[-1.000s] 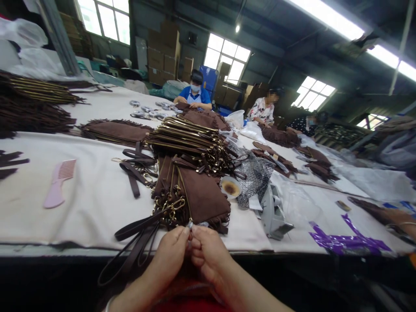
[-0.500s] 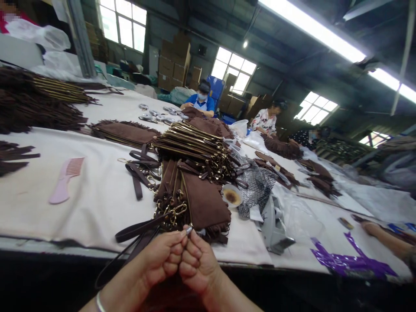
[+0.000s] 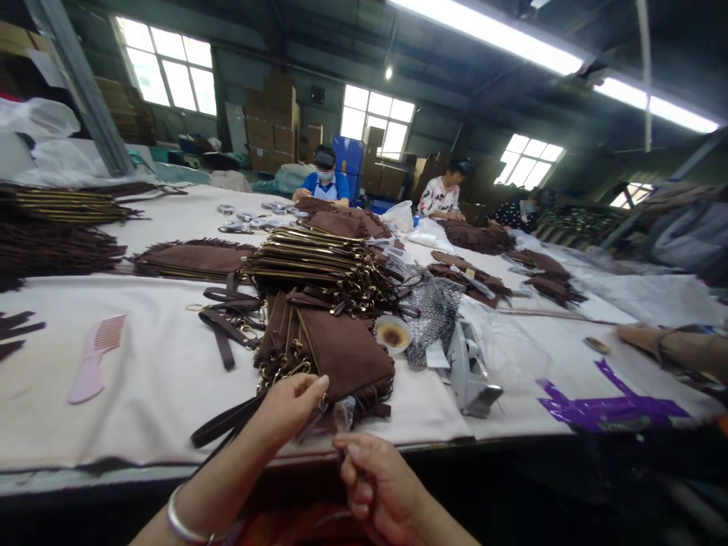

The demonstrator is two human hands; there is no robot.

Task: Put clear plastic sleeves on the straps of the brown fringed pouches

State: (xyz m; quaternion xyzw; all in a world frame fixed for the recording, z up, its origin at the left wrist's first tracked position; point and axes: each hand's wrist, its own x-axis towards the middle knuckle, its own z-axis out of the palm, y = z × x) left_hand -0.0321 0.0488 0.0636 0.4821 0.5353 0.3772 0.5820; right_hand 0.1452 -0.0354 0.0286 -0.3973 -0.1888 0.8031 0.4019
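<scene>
My left hand point(image 3: 289, 403) reaches to the front edge of the top brown suede pouch point(image 3: 341, 350). Its fingers are pinched together near the pouch's gold clasp and dark wrist strap point(image 3: 219, 426); what they grip is hidden. My right hand point(image 3: 376, 484) is lower, below the table edge, with its fingers closed on a small clear plastic piece point(image 3: 344, 415) that sticks up towards the pouch. A silver bangle point(image 3: 180, 525) is on my left wrist.
Behind the pouch lie a stack of gold-zippered pouches point(image 3: 310, 256), loose brown straps point(image 3: 227, 326), a small cup point(image 3: 392, 334), a grey tool point(image 3: 469, 371), a pink comb point(image 3: 94, 356) and purple plastic point(image 3: 608, 409). A co-worker's arm point(image 3: 668, 346) rests at right; other people work at the far end.
My hands have come apart: the left moved up and forward onto the pouch's edge, while the right dropped back below the table edge. The view also shifted slightly.
</scene>
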